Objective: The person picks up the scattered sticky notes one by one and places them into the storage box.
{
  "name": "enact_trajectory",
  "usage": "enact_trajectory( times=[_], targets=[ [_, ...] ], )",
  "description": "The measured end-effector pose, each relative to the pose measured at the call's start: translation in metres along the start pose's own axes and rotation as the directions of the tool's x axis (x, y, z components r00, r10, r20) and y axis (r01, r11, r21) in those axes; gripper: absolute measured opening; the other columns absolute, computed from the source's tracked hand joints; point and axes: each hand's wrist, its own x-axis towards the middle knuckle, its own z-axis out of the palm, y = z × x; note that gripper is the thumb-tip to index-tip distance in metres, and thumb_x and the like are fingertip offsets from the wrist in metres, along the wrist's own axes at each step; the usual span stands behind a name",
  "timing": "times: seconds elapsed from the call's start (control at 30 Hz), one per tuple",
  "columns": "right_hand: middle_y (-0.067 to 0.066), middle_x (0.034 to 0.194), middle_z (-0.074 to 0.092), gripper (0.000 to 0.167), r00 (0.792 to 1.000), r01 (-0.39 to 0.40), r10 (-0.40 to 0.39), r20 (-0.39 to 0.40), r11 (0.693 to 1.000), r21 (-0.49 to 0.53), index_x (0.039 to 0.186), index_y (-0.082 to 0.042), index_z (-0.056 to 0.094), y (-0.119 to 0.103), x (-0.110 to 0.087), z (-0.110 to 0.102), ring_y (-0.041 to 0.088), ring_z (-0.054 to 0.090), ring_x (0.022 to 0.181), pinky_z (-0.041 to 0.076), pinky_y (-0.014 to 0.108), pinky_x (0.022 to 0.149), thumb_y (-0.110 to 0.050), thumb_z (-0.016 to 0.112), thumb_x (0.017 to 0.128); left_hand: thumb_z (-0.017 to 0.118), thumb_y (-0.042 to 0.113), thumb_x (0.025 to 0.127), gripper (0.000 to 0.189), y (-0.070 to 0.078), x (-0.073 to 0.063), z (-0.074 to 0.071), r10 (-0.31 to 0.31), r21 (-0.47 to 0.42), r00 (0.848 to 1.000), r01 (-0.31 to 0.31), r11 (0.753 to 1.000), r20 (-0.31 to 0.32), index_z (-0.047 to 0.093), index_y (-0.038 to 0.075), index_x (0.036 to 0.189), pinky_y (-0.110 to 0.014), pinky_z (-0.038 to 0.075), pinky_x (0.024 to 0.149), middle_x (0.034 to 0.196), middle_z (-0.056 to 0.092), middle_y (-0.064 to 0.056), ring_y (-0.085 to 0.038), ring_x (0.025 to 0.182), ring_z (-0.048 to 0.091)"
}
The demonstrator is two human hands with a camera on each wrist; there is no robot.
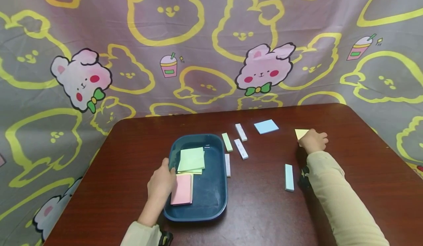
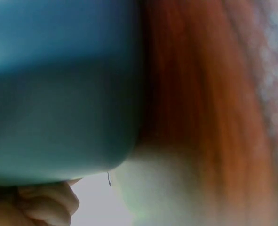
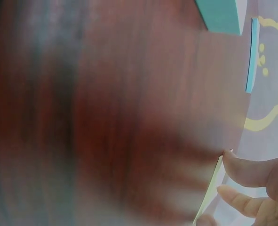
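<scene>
My left hand (image 1: pixel 162 183) grips the left rim of a dark blue tray (image 1: pixel 211 211), its thumb over the edge. Inside the tray lie green sticky notes (image 1: pixel 192 158) and, nearer me, a pink sticky note pad (image 1: pixel 181 190) on a yellowish one. At the table's far right, my right hand (image 1: pixel 314 141) holds a yellow sticky note pad (image 1: pixel 300 133) by its edges, covering part of it. The right wrist view has the thumb and fingers at the edge of this pad (image 3: pixel 208 192). Curled fingers (image 2: pixel 49 202) show below the tray in the left wrist view.
Between the tray and right hand lie a blue sticky note pad (image 1: pixel 266 126), a light-blue narrow block (image 1: pixel 289 177), a green strip (image 1: pixel 227 142) and white strips (image 1: pixel 241 132). One white strip (image 1: pixel 228 165) lies against the tray's right side. A patterned curtain (image 1: pixel 205 36) hangs behind the table (image 1: pixel 257 209).
</scene>
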Motion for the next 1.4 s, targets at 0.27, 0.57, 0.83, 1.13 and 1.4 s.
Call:
enact_trajectory(
  times=[0.27,0.57,0.83,1.13,1.4],
  targets=[
    [0.048,0.124,0.032,0.063,1.000,-0.005,0.005,0.011,1.000,-0.003,0.124,0.023,0.038,0.003,0.004,-0.001,0.057,0.034,0.116,0.041,0.056,0.092,-0.017,0.064,0.083,0.046,0.019,0.097,0.047,0.000,0.000,0.000,-0.001,-0.002,1.000,0.001,1.000,0.000,0.038,0.002,0.140,-0.054,0.050,0.073,0.117,0.061,-0.031,-0.041,0.090,0.065],
    [0.049,0.124,0.033,0.073,0.999,-0.030,0.031,0.032,0.999,-0.034,0.128,0.026,0.028,0.004,0.004,-0.004,0.058,0.035,0.117,0.036,0.056,0.095,-0.020,0.063,0.084,0.047,0.019,0.097,0.047,0.000,0.002,0.001,-0.009,0.001,1.000,0.009,1.000,0.006,0.038,0.002,0.140,-0.051,0.050,0.070,0.115,0.062,-0.030,-0.039,0.086,0.065],
    [0.048,0.124,0.037,0.074,0.998,-0.032,0.034,0.059,0.999,-0.031,0.126,0.025,0.032,0.002,0.003,-0.008,0.057,0.037,0.116,0.037,0.056,0.094,-0.022,0.067,0.081,0.047,0.019,0.097,0.047,0.001,0.002,0.001,-0.007,-0.002,1.000,0.007,1.000,0.001,0.037,0.002,0.140,-0.051,0.050,0.071,0.115,0.061,-0.030,-0.039,0.087,0.065],
    [0.047,0.119,0.035,0.067,0.998,0.005,-0.009,0.068,0.998,0.060,0.120,0.024,0.042,0.007,0.007,-0.006,0.059,0.040,0.111,0.043,0.058,0.089,-0.020,0.072,0.079,0.046,0.019,0.098,0.048,0.001,0.002,0.001,-0.003,-0.001,1.000,0.003,1.000,-0.002,0.037,0.001,0.141,-0.053,0.050,0.073,0.118,0.060,-0.031,-0.040,0.089,0.065],
    [0.037,0.109,0.052,0.062,0.997,0.069,-0.072,0.034,0.994,0.082,0.110,0.018,0.053,0.017,0.016,-0.003,0.050,0.049,0.099,0.043,0.054,0.084,-0.021,0.080,0.069,0.046,0.019,0.097,0.047,0.000,0.001,0.002,-0.001,-0.004,1.000,0.001,1.000,-0.002,0.037,0.001,0.140,-0.050,0.050,0.069,0.115,0.061,-0.030,-0.037,0.084,0.065]
  ],
)
